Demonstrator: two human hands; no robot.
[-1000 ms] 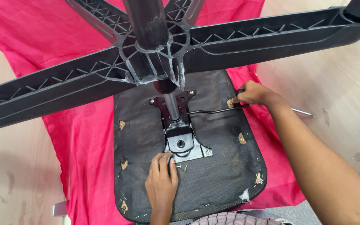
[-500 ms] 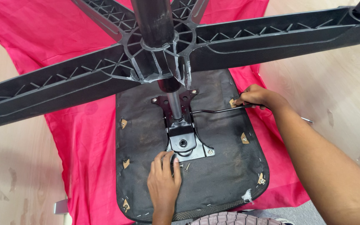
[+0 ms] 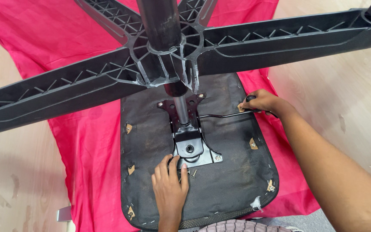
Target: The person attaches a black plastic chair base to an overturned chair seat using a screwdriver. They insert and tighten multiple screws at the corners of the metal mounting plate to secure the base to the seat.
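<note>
**A:** What do I have under me?

**B:** An office chair turned upside down on a red cloth over a pale wooden floor. Its black star base fills the top of my view, with the column running down to a metal mounting plate on the seat underside.

**A:** And my hands?

**B:** My left hand lies flat on the seat underside, fingers loosely together, fingertips touching the plate's near edge. Two small screws sit just beside it. My right hand is curled around the knob end of the thin black lever, at the seat's right edge.
</note>
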